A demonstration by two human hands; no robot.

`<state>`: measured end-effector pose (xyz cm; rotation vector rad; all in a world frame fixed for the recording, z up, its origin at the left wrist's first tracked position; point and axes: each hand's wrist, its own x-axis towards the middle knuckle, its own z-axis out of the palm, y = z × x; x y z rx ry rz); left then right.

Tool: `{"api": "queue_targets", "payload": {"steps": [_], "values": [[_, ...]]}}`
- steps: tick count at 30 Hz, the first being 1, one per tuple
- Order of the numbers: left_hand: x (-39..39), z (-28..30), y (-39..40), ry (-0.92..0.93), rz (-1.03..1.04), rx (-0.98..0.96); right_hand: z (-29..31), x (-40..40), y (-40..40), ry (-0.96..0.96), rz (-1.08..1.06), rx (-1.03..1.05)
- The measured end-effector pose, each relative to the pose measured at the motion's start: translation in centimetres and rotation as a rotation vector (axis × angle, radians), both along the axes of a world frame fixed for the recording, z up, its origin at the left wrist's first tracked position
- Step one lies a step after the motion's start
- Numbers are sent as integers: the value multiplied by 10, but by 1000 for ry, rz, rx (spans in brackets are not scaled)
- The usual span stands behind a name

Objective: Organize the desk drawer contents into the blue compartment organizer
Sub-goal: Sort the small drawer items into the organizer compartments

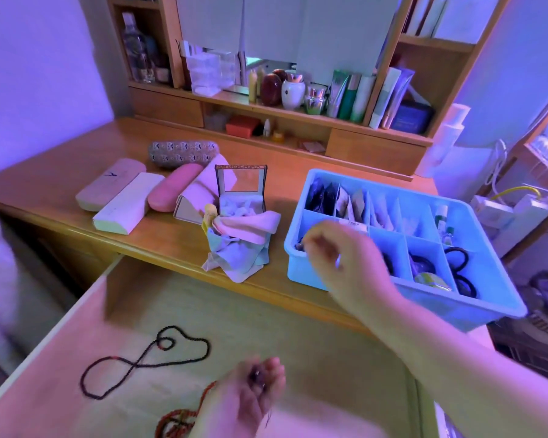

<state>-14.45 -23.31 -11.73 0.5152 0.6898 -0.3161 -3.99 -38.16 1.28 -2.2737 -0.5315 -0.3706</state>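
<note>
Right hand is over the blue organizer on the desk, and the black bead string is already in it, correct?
Not quite. The head view shows the right hand over the blue organizer, but the black bead string lies in the open drawer.

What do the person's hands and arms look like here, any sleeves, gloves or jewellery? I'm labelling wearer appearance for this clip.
Both are bare. The right hand and its forearm show no sleeve, glove or watch. The left hand is motion-blurred; no glove shows, and rings cannot be ruled out.
</note>
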Motion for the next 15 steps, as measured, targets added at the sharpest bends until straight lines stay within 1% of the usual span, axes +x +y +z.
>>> {"api": "queue_targets", "payload": {"steps": [1, 3, 4, 5, 7, 10, 12, 14, 15], "values": [[4, 9, -2, -25, 21, -66, -6, -20, 0, 12, 132, -93], [7, 26, -7, -124, -10, -146, -22, -50, 0, 115, 333, -330], [8, 35, -9, -186, -62, -175, -32, -59, 1, 156, 393, -404], [8, 41, -10, -242, -118, -192, -40, -65, 0, 176, 422, -418], [6, 47, -13, -309, -206, -171, -46, -68, -3, 207, 403, -342], [5, 46, -14, -301, -254, -108, -35, -60, -6, 222, 335, -258], [5, 40, -10, -277, -242, -70, -13, -44, -6, 211, 193, -76], [3, 27, 0, -257, -206, 33, 17, -15, -7, 128, -4, 104], [1, 19, 5, -224, -185, 94, 30, 1, -6, 73, -87, 149]]}}
